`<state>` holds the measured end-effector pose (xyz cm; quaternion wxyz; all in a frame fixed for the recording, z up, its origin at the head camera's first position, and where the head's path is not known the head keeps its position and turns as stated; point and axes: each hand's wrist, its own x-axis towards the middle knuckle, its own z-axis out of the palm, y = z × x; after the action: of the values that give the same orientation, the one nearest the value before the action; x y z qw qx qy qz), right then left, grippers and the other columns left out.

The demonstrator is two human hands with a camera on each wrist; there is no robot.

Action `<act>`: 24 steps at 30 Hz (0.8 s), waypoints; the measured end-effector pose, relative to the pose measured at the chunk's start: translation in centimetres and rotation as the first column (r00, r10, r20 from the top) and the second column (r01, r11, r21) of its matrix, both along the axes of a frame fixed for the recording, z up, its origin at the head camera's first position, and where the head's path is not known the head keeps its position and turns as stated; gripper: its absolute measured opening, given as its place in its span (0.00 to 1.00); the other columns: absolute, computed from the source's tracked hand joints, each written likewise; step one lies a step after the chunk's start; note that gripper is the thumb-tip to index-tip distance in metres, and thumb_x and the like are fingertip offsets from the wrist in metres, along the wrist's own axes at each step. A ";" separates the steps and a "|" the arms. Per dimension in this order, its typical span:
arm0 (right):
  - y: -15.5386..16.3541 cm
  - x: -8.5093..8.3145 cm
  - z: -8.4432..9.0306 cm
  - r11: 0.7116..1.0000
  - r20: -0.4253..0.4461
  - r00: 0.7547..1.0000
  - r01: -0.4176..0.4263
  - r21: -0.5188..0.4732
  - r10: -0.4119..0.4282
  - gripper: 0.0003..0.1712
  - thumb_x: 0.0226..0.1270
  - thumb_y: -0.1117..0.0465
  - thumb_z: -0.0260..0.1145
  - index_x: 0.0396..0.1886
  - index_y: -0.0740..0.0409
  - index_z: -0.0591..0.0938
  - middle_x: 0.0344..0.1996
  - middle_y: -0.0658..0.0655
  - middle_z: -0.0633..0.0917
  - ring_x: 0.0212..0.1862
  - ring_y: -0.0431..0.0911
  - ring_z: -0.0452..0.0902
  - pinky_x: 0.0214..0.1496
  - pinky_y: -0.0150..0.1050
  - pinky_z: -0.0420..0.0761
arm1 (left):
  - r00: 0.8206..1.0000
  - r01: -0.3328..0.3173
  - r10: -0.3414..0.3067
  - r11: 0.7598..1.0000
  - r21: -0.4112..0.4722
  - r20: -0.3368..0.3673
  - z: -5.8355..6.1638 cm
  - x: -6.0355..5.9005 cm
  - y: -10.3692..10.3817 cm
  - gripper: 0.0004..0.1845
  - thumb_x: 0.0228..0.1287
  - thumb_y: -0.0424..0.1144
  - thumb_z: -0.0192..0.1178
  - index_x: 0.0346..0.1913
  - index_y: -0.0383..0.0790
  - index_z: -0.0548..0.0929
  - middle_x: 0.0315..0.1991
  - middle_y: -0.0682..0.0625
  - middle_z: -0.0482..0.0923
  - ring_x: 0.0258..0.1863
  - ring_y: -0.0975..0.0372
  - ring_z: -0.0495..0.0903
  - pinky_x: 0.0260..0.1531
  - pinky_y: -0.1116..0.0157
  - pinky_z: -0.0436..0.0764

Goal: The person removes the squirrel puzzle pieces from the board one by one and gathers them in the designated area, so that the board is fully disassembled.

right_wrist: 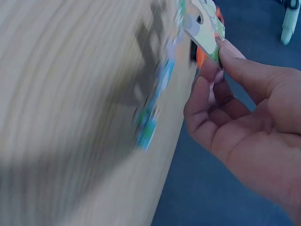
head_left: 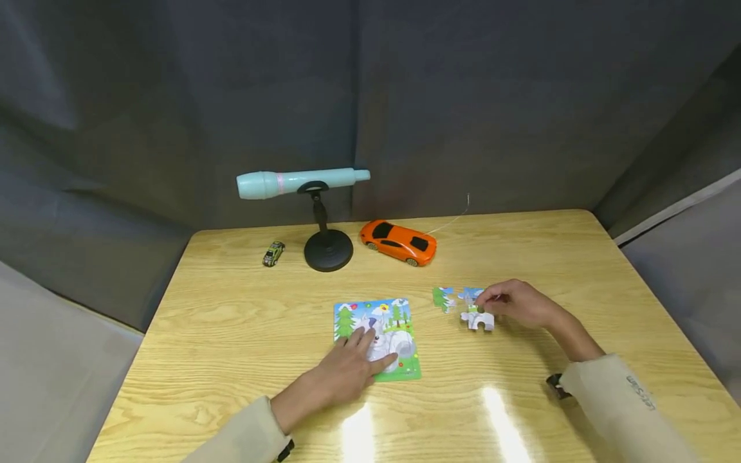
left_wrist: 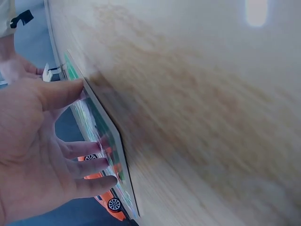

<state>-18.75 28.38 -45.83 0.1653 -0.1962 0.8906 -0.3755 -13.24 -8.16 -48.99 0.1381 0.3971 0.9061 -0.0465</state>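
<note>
a person's left hand is pressing flat, fingers straight, on the puzzle board at the counter's near centre to steady it, while the right hand is pinching a loose puzzle piece just right of it, beside other loose pieces.

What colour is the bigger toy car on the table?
Orange, with black windows; the car shows best in the head view.
</note>
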 end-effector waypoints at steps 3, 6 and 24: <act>2.1 0.5 -0.4 1.000 0.010 1.000 0.020 0.015 -0.020 0.11 0.70 0.67 0.56 0.44 0.66 0.82 0.35 0.60 0.82 0.27 0.38 0.68 0.28 0.31 0.72 | 1.000 -0.006 0.006 1.000 0.010 0.008 0.0 0.0 0.1 0.28 0.72 0.49 0.47 0.72 0.69 0.55 0.73 0.37 0.50 0.71 0.44 0.55 0.62 0.44 0.68; 3.6 0.8 -0.9 0.999 0.013 0.999 0.035 0.030 -0.035 0.11 0.71 0.67 0.55 0.44 0.67 0.82 0.32 0.58 0.81 0.25 0.39 0.67 0.27 0.32 0.71 | 1.000 -0.011 0.010 1.000 0.014 0.019 0.1 0.1 0.0 0.28 0.72 0.49 0.47 0.72 0.69 0.55 0.74 0.38 0.50 0.72 0.44 0.55 0.62 0.43 0.68; 5.9 1.0 -3.0 0.962 0.024 0.976 0.207 0.180 -0.215 0.06 0.62 0.63 0.65 0.37 0.59 0.85 0.35 0.56 0.87 0.36 0.39 0.76 0.35 0.33 0.75 | 1.000 -0.019 0.019 0.999 0.026 0.006 -0.2 0.3 -0.2 0.29 0.72 0.49 0.47 0.72 0.69 0.54 0.75 0.39 0.48 0.73 0.45 0.53 0.62 0.43 0.67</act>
<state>-17.70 34.29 -48.79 0.1605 -0.0764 0.9324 -0.3146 -12.92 -8.33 -49.15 0.1361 0.3903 0.9100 -0.0322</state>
